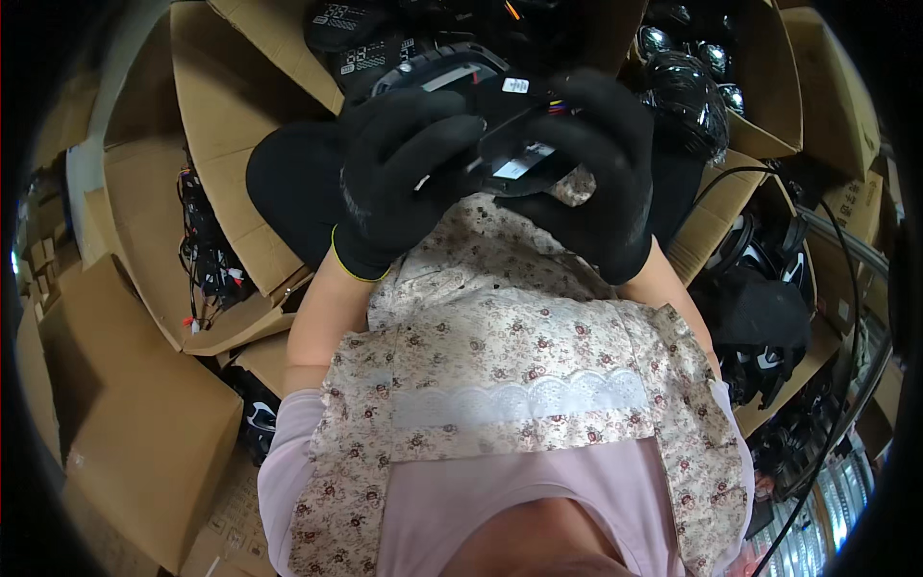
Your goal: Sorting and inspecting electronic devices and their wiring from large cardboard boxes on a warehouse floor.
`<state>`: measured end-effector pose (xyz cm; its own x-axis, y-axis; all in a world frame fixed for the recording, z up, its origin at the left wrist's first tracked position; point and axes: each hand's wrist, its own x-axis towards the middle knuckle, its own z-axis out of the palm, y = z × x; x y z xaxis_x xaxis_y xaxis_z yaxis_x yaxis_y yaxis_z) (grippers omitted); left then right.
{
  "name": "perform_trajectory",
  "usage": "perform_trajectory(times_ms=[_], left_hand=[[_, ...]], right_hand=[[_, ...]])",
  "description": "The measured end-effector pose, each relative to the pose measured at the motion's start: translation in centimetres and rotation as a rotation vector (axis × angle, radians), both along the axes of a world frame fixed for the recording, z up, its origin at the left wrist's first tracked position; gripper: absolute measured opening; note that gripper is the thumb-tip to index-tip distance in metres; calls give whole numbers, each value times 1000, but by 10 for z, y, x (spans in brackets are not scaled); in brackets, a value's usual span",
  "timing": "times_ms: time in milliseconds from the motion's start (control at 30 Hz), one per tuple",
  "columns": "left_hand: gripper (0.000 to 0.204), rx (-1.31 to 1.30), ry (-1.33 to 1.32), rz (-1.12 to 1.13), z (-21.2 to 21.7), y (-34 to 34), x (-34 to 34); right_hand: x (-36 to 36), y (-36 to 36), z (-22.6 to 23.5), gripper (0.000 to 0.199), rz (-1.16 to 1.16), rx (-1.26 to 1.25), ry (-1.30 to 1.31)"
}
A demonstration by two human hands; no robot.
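Black gloves cover both of my hands, raised in front of my flowered apron (500, 317). Between them is a dark electronic unit with a small bright, reflective panel (527, 161); its exact kind is unclear. My left hand (404, 163) curls its fingers around the unit's left side. On the other side, my right hand (601, 163) has its fingers bent over the right part, beside short coloured wires (558, 108). A white label (515, 85) shows just beyond the hands on a dark part; I cannot tell whether that belongs to the held unit.
Ahead, a cardboard box holds black units with digit displays (361, 58). Plastic-wrapped black parts (687, 101) fill a box at far right. Cable bundles (207, 240) lie in a left carton. A black cable (851, 288) runs past a metal rail at right, near more black parts (760, 298).
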<state>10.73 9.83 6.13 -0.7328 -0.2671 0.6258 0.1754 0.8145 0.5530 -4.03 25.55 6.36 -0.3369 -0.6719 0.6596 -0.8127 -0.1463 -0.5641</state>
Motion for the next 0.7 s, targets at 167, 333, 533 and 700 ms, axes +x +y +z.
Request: perform_trajectory(times_ms=[167,333,533,700], left_hand=[[39,-201,22,-28,2,1,4],[59,17,-10,-210,-16,-5,3],[50,39,-76,-71,-28,6,9],[34,490,-161,84,-12,14,26]], right_hand=[[3,4,-12,39,123,-108,138],[17,7,-18,42,167,-43,-1],[29,6,-31,42,81,-4,-100],[9,-21,-17,43,264,53,-174]])
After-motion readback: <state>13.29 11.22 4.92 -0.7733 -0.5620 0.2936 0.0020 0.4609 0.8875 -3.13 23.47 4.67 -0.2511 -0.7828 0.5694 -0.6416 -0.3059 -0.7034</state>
